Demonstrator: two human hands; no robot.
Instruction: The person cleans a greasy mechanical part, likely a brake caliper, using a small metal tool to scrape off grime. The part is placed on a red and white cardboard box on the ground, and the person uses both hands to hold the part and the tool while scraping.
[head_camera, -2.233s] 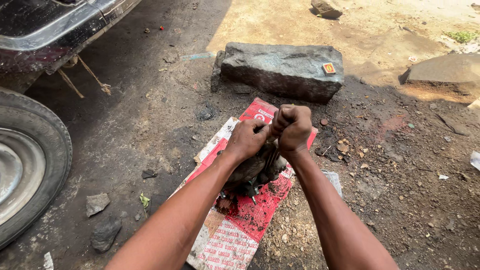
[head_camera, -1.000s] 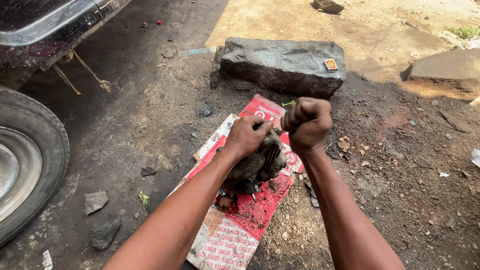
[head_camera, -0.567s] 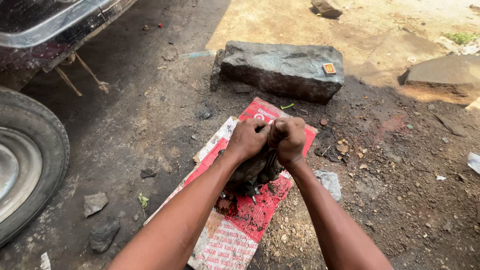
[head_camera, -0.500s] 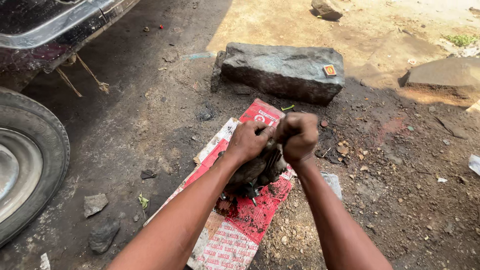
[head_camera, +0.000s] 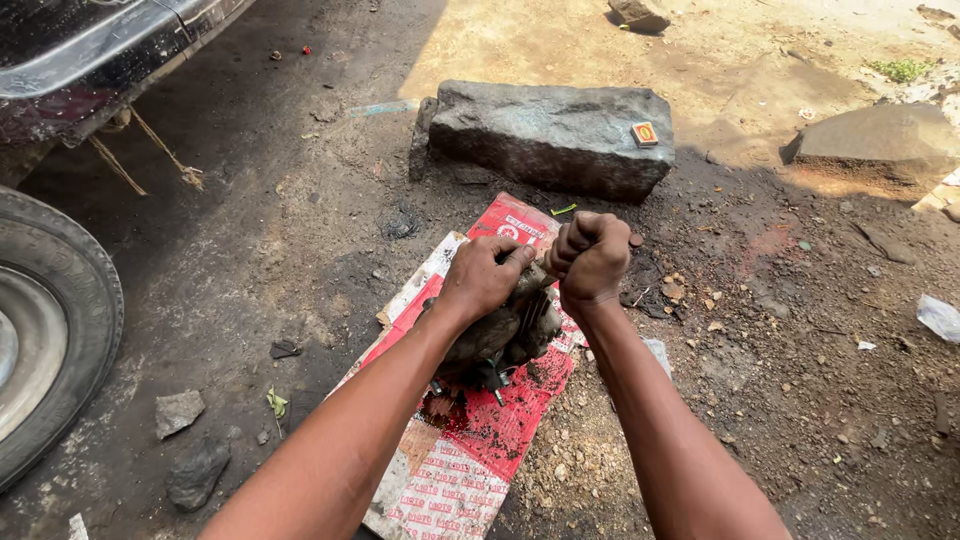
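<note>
A long grey stone block (head_camera: 548, 135) with a small orange box (head_camera: 645, 133) on it lies just beyond the red printed cardboard (head_camera: 480, 420). On the cardboard sits a grimy metal part (head_camera: 500, 335), gripped from above by the left hand (head_camera: 482, 280); the right hand (head_camera: 590, 258) is a closed fist beside it. A tyre (head_camera: 50, 330) and loose stones (head_camera: 180, 412) lie left on oily dirt ground (head_camera: 300, 230).

Both arms outstretched, hands (head_camera: 535, 272) clenched

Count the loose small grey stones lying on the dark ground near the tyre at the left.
2. One paler, flat stone lies right of the tyre; one darker stone sits just below it. More may be hidden in the dirt or beyond the frame.
</note>
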